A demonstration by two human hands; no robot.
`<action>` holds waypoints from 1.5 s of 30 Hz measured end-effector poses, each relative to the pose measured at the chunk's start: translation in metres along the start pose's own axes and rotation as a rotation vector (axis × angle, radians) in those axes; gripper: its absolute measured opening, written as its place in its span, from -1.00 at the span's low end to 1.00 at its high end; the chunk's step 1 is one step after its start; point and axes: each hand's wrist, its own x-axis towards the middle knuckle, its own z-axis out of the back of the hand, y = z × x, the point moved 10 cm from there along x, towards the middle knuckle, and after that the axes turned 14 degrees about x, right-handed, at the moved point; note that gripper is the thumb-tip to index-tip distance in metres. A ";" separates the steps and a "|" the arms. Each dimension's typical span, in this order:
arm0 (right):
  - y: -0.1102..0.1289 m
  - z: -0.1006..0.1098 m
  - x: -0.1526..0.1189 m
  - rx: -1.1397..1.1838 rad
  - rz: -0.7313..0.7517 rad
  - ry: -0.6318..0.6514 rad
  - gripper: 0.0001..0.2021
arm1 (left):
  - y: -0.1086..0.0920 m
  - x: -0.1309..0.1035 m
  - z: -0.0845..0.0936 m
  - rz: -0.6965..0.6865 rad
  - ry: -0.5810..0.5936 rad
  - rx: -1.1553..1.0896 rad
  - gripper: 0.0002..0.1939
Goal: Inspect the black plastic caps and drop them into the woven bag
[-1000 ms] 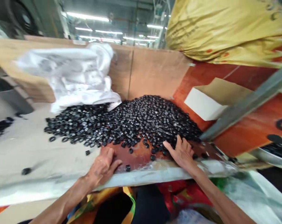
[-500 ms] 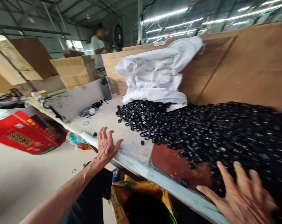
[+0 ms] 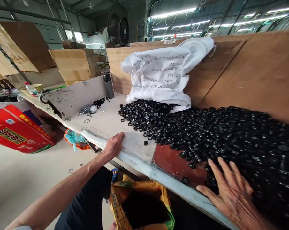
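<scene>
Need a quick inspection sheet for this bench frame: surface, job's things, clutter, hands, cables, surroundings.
Surface: pale bench top with a red patch near the front edge; plywood back wall.
Job's things: big heap of small black rings spilling from a white printed sack; yellow bag open below the bench edge.
Clutter: dark bottle, grey panel, a few stray rings, small pile of black parts.
Hands: left hand curled over the bench edge, holding nothing; right hand flat and spread on the heap's near edge.
Cables: nothing seen on the bench.
Surroundings: cardboard boxes, fan, red bag on the floor.
</scene>
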 end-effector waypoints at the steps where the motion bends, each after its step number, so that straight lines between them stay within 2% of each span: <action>1: 0.005 0.000 0.002 0.003 0.037 -0.005 -0.09 | -0.026 -0.001 -0.006 -0.058 0.015 -0.020 -0.52; 6: 0.035 -0.010 0.019 0.066 0.143 0.012 -0.03 | -0.159 -0.011 -0.038 -0.333 0.076 -0.085 -0.46; 9: 0.059 -0.024 0.042 0.089 0.152 0.041 -0.14 | -0.218 -0.006 -0.052 -0.431 0.039 -0.119 -0.50; 12: 0.067 -0.040 0.072 0.053 0.116 0.031 -0.37 | -0.252 0.007 -0.064 -0.448 0.019 -0.147 -0.53; 15: 0.056 -0.053 0.096 0.021 0.113 -0.015 -0.52 | -0.258 0.017 -0.067 -0.451 0.009 -0.162 -0.51; 17: 0.043 -0.058 0.109 0.022 0.119 -0.042 -0.57 | -0.247 0.016 -0.058 -0.499 -0.016 -0.185 -0.52; 19: 0.031 -0.061 0.117 0.044 0.133 -0.055 -0.56 | -0.222 0.015 -0.037 -0.549 -0.084 -0.229 -0.66; 20: 0.027 -0.062 0.119 0.059 0.142 -0.059 -0.56 | -0.200 0.019 -0.024 -0.524 -0.137 -0.239 -0.80; 21: 0.025 -0.063 0.121 0.077 0.151 -0.065 -0.54 | -0.171 0.028 -0.010 -0.440 -0.206 -0.236 -0.85; 23: 0.024 -0.062 0.121 0.118 0.167 -0.083 -0.50 | -0.102 0.054 0.015 -0.190 -0.349 -0.172 -0.82; 25: 0.025 -0.060 0.120 0.169 0.185 -0.108 -0.46 | -0.031 0.088 0.031 0.090 -0.420 -0.103 -0.78; 28: 0.028 -0.054 0.121 0.246 0.207 -0.143 -0.46 | 0.039 0.150 0.034 0.257 -0.393 -0.101 -0.60; 30: 0.029 -0.049 0.122 0.285 0.209 -0.151 -0.47 | 0.064 0.190 0.027 0.269 -0.329 -0.130 -0.56; 33: 0.026 -0.042 0.126 0.329 0.180 -0.155 -0.51 | 0.078 0.234 0.011 0.205 -0.206 -0.187 -0.48; 36: 0.019 -0.036 0.132 0.369 0.130 -0.150 -0.54 | 0.073 0.255 -0.006 0.086 -0.093 -0.240 -0.45; 40: 0.017 -0.035 0.139 0.437 0.105 -0.127 -0.54 | 0.059 0.253 -0.020 -0.009 -0.007 -0.266 -0.43; 45: 0.036 -0.035 0.136 0.483 0.185 -0.077 -0.47 | 0.037 0.225 -0.022 0.018 -0.013 -0.289 -0.44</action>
